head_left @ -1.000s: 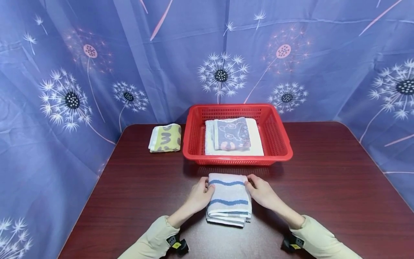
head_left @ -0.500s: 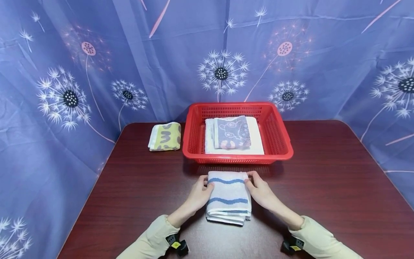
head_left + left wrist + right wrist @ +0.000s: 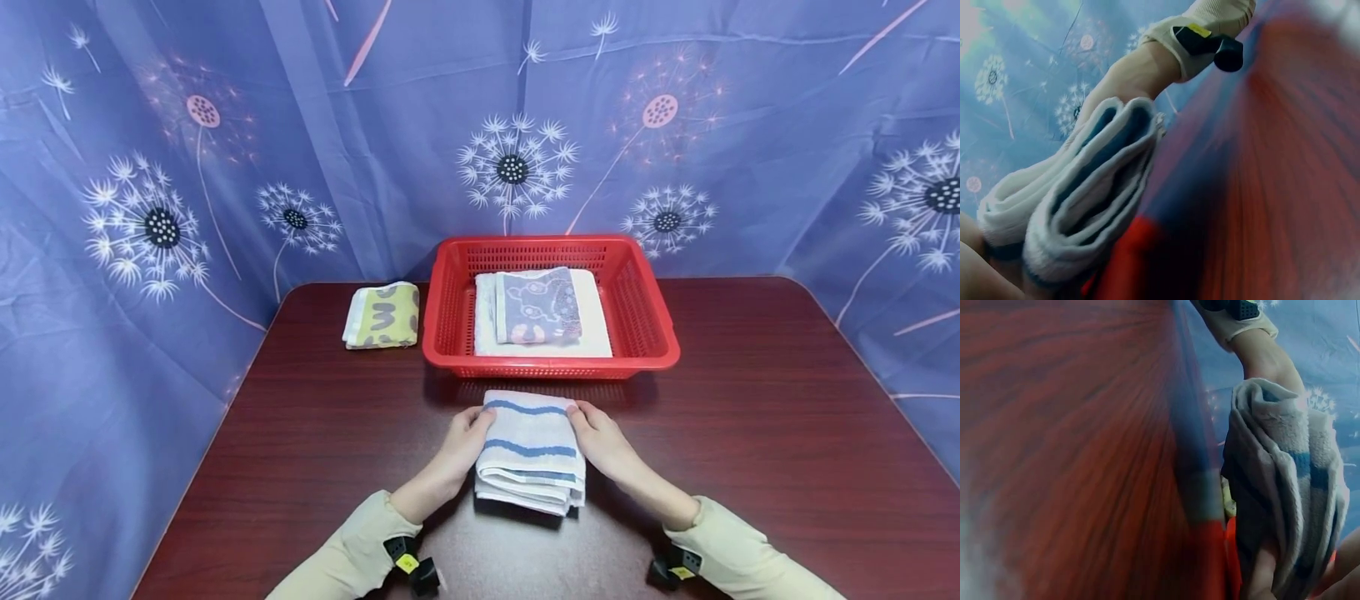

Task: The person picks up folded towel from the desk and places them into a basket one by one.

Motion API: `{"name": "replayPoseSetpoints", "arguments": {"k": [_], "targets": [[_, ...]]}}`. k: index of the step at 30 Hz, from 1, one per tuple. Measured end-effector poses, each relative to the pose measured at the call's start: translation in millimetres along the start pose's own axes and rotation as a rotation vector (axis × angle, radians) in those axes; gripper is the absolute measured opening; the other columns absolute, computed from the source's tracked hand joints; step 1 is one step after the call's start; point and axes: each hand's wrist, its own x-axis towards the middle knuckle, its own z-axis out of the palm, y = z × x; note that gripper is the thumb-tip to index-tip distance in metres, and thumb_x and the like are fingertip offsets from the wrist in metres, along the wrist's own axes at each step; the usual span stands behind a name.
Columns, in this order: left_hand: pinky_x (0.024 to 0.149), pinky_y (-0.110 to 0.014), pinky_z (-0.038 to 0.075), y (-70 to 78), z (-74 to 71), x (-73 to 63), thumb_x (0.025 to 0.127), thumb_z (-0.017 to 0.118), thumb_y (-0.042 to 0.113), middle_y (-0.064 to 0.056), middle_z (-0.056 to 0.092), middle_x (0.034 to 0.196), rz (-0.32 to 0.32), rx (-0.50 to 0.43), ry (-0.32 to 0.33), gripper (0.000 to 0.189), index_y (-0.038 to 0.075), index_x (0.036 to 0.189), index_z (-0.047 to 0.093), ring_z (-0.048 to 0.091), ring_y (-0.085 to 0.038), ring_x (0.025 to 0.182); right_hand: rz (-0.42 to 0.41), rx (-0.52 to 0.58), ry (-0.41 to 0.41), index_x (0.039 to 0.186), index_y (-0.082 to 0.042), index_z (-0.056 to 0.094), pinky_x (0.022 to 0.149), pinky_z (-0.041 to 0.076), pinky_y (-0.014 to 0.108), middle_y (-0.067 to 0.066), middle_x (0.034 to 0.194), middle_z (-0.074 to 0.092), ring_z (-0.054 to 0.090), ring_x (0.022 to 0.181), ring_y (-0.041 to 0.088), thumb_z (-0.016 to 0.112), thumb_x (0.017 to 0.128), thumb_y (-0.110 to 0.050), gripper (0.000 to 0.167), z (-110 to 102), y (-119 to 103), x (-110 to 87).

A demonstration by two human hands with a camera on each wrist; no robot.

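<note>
A folded white towel (image 3: 528, 429) with wavy blue stripes is held between both hands in front of the basket. My left hand (image 3: 459, 446) grips its left edge, thumb on top. On the opposite edge, my right hand (image 3: 606, 446) pinches the cloth in the same way. Both wrist views show the stacked folds of the towel (image 3: 1085, 194) raised off the tabletop. From the right wrist, a finger (image 3: 1265, 565) shows under the towel (image 3: 1291, 469). In the head view the fingers beneath the cloth are mostly hidden.
A red plastic basket (image 3: 551, 363) stands just beyond the towel. Inside lie a white towel (image 3: 595, 312) and, on top of it, a folded grey-purple patterned towel (image 3: 540, 307). Left of the basket sits a folded yellow-green towel (image 3: 384, 315). A blue dandelion curtain (image 3: 420, 125) borders the dark red table (image 3: 765, 417).
Both hands have tightened on the striped towel's sides and lifted it slightly off the table. Its near folds now hang a little open. The basket and the other towels have stayed put.
</note>
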Motion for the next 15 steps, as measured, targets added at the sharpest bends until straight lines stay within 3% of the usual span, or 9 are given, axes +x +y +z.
{"name": "replayPoseSetpoints", "arguments": {"k": [8,15], "targets": [[0.092,-0.033,0.041,11.6,8.6,-8.1,0.098,0.043,0.023,-0.013,0.059,0.109,-0.013,-0.049,0.078,0.038,-0.006,0.121,0.055,0.051,-0.016,0.1,-0.024,0.021,0.058,0.136,0.006,0.047,0.108,0.036,0.051,0.026,0.131,0.057,0.051,0.125,0.038,0.032,0.104,-0.025,0.047,-2.3,-9.0,-5.2],[0.085,-0.028,0.044,19.8,7.5,-11.3,0.097,0.044,0.023,-0.008,0.06,0.1,0.005,-0.094,0.062,0.038,-0.006,0.12,0.055,0.054,-0.011,0.089,-0.077,-0.019,0.077,0.139,0.006,0.044,0.108,0.037,0.051,0.026,0.132,0.056,0.051,0.125,0.037,0.032,0.104,-0.024,0.047,-9.4,-16.7,-8.8]]}}
